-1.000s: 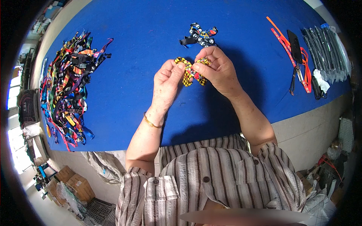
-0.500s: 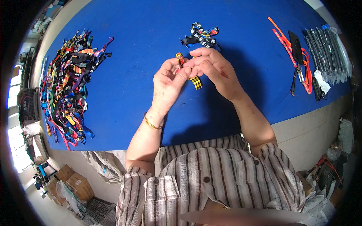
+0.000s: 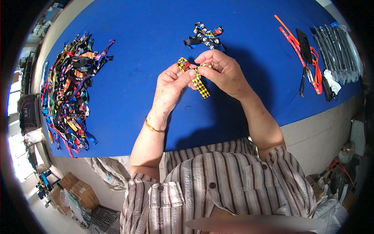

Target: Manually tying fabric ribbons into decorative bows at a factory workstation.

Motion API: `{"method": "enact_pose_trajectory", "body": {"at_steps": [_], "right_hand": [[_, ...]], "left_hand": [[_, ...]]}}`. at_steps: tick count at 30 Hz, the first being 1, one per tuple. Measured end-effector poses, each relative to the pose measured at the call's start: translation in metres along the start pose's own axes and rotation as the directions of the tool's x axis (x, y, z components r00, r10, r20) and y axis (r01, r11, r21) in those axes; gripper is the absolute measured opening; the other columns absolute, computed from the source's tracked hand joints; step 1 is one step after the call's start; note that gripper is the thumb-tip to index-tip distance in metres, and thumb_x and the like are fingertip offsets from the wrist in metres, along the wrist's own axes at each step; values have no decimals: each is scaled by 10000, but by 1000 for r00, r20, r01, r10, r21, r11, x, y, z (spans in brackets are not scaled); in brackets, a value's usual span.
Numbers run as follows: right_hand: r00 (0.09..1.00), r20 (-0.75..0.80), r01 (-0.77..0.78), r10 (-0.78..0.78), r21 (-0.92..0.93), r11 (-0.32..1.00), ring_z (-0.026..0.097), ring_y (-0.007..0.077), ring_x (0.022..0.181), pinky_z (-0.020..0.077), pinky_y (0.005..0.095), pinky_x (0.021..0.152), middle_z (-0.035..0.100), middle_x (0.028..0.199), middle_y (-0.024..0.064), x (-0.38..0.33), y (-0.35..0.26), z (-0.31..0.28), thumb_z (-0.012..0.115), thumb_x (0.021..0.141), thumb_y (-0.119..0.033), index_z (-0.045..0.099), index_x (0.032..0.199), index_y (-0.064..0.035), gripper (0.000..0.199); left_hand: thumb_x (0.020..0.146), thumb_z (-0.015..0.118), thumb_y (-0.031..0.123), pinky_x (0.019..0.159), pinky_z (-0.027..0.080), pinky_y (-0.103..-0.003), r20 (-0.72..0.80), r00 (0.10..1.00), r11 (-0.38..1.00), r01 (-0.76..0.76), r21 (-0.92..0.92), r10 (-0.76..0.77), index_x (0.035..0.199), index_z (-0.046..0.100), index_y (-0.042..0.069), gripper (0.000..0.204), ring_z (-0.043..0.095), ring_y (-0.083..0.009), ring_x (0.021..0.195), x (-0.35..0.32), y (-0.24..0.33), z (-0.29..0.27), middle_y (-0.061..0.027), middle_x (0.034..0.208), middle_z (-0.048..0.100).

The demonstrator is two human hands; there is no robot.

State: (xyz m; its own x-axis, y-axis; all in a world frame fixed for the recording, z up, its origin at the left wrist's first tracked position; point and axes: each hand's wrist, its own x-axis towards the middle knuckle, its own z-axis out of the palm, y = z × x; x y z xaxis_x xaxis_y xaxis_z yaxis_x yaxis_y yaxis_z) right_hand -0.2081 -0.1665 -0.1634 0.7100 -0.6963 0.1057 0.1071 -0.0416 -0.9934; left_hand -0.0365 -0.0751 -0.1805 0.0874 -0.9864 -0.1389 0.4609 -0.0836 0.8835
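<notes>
Yellow-black ribbon [image 3: 200, 87]: centre, over tabletop [image 3: 132, 58].
Hands: left hand [image 3: 170, 82], right hand [image 3: 226, 76], fingertips closed, both pinching ribbon.
Open room: between hands and left strap pile [image 3: 72, 93].
Near edge [image 3: 109, 155]: under forearms [image 3: 147, 145].

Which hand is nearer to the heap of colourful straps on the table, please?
The left hand: it is to the right of the heap of colourful straps, apart from it. The right hand is farther right, beyond the left hand.
</notes>
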Motion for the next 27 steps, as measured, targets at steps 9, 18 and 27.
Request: {"method": "enact_pose_trajectory", "body": {"at_steps": [9, 18, 27], "right_hand": [[998, 52, -27, 34, -128, 991, 582, 40, 754, 482, 208, 676, 647, 860, 10, 0, 2, 1, 635, 926, -86, 625, 1036, -6, 136], [991, -49, -127, 126, -4, 992, 573, 43, 699, 476, 209, 624, 640, 823, 7, 5, 9, 3, 638, 939, -161, 629, 968, -15, 149], [992, 16, -127, 127, 65, 990, 634, 76, 858, 523, 232, 737, 649, 903, 34, 2, 10, 0, 643, 921, -93, 583, 1055, 6, 178]], "left_hand": [[896, 699, 71, 668, 496, -230, 62, 992, 979, 97, 178, -110, 1025, 674, -8, 153, 599, -76, 734, -5, 3, 12, -27, 868, 685], [892, 706, 82, 590, 508, -219, -14, 1000, 979, 25, 202, -23, 1022, 684, 7, 152, 617, -80, 645, -5, 0, 13, -36, 833, 705], [947, 633, 99, 619, 544, -263, -109, 994, 994, 41, 98, -31, 1007, 669, -25, 143, 665, -149, 656, -1, 3, 5, -107, 856, 716]]}}
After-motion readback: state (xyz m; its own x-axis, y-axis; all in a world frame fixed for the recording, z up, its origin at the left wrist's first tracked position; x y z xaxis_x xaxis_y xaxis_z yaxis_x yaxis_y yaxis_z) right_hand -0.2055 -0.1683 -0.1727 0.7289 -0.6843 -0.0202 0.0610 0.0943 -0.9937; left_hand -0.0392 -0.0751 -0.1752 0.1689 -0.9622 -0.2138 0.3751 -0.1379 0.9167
